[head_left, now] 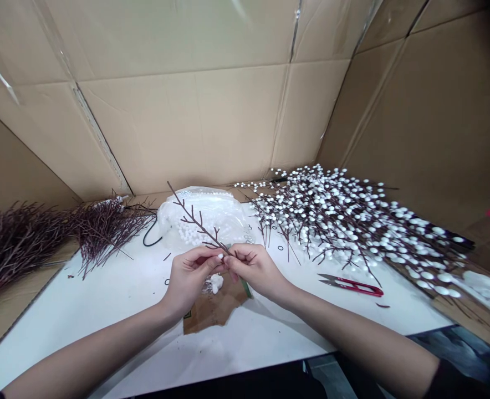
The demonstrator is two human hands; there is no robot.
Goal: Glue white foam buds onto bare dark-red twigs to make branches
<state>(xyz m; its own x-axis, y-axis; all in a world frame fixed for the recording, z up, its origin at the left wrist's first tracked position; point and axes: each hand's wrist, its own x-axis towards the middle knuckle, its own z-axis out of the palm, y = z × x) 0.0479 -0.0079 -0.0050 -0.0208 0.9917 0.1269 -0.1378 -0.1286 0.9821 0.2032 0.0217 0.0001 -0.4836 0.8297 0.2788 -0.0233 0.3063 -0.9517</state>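
Note:
My left hand (189, 272) is closed in a pinch on a small white bud (220, 256), its fingertips meeting those of my right hand. In my right hand (256, 270) is the lower part of a brown artificial branch (194, 218), which slants up to the left with short bare side twigs. Below my hands lies a torn piece of brown cardboard (215, 310) with a white clump (217, 283) on it. Behind the branch rests a clear plastic bag (232, 213) containing many white buds.
Bare brown branches (103, 230) are heaped at the left. Many branches with white buds (336, 216) fill the right side. Red-handled thread snips (351, 284) lie on the white table (132, 343) at the right. Cardboard walls (178, 122) stand behind and beside it.

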